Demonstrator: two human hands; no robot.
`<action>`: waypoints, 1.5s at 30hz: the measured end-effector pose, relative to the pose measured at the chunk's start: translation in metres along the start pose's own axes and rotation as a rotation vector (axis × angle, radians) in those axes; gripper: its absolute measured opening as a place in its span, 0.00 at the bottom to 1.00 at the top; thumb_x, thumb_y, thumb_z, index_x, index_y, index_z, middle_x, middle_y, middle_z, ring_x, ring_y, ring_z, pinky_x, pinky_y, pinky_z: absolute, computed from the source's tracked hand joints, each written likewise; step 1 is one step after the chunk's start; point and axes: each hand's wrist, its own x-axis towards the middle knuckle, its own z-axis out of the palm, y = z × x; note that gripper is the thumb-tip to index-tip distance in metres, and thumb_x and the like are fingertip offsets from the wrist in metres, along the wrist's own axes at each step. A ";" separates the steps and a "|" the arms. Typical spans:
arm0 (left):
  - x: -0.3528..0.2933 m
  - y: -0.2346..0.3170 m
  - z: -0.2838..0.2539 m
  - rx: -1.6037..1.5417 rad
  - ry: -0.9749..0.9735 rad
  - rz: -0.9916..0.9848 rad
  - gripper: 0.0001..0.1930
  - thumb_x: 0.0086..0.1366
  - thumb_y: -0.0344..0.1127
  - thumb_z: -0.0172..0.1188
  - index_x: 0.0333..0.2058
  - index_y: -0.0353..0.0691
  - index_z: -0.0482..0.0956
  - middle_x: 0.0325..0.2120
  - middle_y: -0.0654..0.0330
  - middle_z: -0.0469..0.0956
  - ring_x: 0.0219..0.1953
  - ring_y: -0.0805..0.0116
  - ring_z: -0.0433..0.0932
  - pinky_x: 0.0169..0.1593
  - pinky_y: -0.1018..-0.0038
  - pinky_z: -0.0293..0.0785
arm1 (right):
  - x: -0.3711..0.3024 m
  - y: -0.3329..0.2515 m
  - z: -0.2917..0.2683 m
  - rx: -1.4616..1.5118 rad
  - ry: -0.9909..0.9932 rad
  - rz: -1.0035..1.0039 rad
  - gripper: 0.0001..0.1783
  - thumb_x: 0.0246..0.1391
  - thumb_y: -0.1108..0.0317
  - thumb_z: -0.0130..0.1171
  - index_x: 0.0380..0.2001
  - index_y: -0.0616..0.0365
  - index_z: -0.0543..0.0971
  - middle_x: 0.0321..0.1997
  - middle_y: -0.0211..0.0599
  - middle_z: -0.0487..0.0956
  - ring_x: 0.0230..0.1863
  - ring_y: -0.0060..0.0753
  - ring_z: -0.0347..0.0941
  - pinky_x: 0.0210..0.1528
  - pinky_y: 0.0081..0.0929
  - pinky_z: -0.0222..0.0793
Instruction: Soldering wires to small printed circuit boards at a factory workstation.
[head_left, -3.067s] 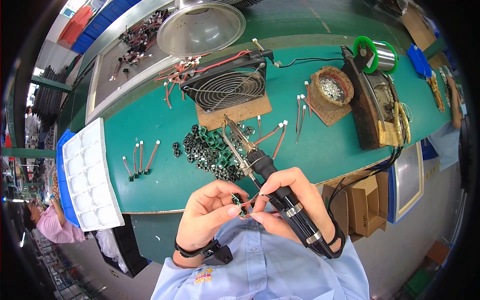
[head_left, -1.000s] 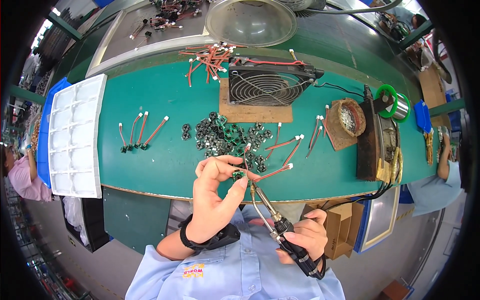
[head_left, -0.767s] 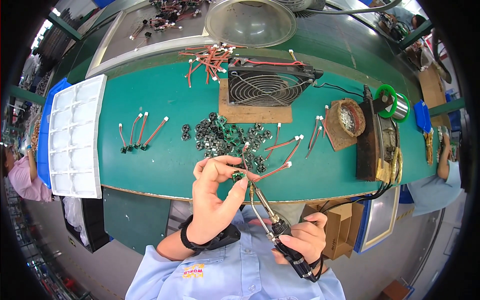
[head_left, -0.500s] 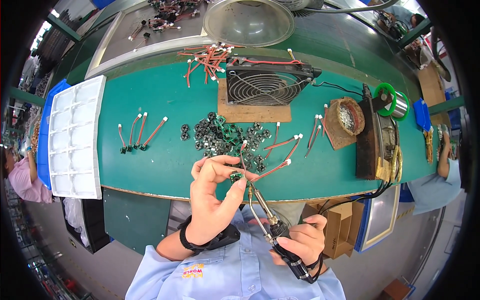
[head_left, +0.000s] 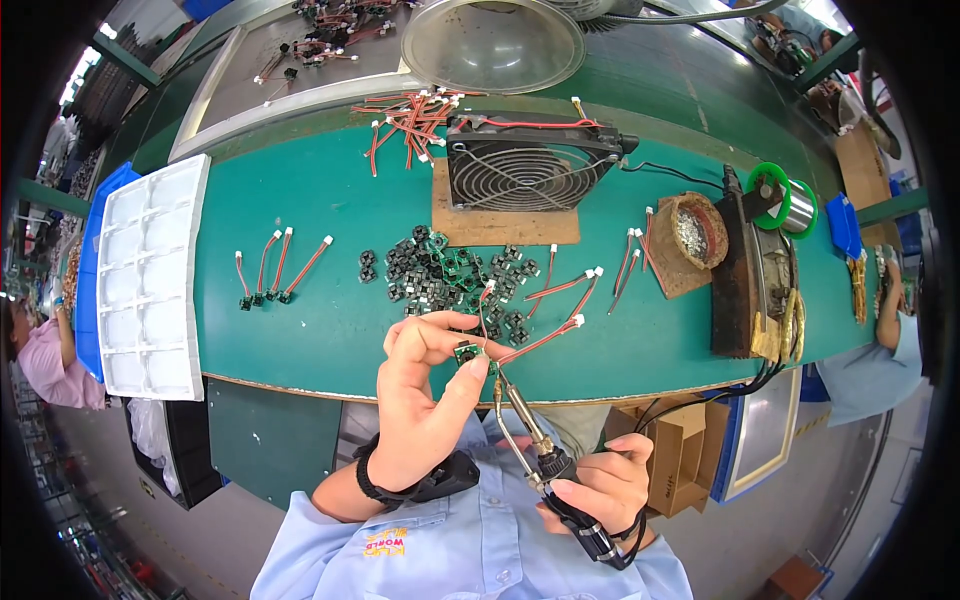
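My left hand [head_left: 425,390] pinches a small green circuit board [head_left: 467,352] between thumb and fingers, above the table's near edge. A thin wire lead [head_left: 486,315] with a white connector rises from beside that board. My right hand [head_left: 605,485] is wrapped round a soldering iron [head_left: 545,450] that has a thin metal tube along its side. Its tip points up to the left thumb and the board; whether they touch cannot be made out. Another red wire lead [head_left: 541,341] lies close to the tip. Just beyond the left fingers spreads a pile of small boards [head_left: 440,270].
A black fan [head_left: 530,170] stands on cardboard behind the pile. At right are a round tin [head_left: 697,232], a solder spool [head_left: 798,207] and a dark box [head_left: 732,280]. Finished-looking wired boards [head_left: 287,296] and a white tray [head_left: 150,280] lie left. Co-workers sit at both sides.
The board in my left hand has tilted and shifted slightly left. The soldering iron's tip stays close by it. The view has shifted a little.
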 end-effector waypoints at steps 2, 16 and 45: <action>0.000 -0.001 0.001 -0.002 -0.001 0.002 0.07 0.60 0.25 0.53 0.34 0.36 0.64 0.44 0.51 0.68 0.39 0.61 0.78 0.45 0.69 0.72 | 0.000 0.001 0.000 0.002 0.009 0.001 0.22 0.29 0.62 0.68 0.36 0.41 0.80 0.20 0.18 0.72 0.24 0.18 0.70 0.45 0.26 0.55; 0.007 0.014 0.000 -0.522 0.014 -0.209 0.05 0.61 0.28 0.52 0.32 0.38 0.64 0.35 0.52 0.76 0.38 0.65 0.77 0.47 0.71 0.66 | -0.009 0.051 0.007 -0.100 0.661 0.291 0.15 0.50 0.70 0.59 0.41 0.59 0.72 0.38 0.40 0.75 0.34 0.24 0.70 0.46 0.27 0.63; 0.012 0.051 -0.003 0.856 -0.493 0.295 0.24 0.50 0.35 0.63 0.47 0.34 0.70 0.50 0.49 0.67 0.45 0.50 0.70 0.51 0.64 0.65 | 0.018 0.091 0.025 0.046 0.562 0.368 0.17 0.46 0.88 0.53 0.36 0.55 0.66 0.42 0.52 0.77 0.44 0.37 0.73 0.47 0.25 0.65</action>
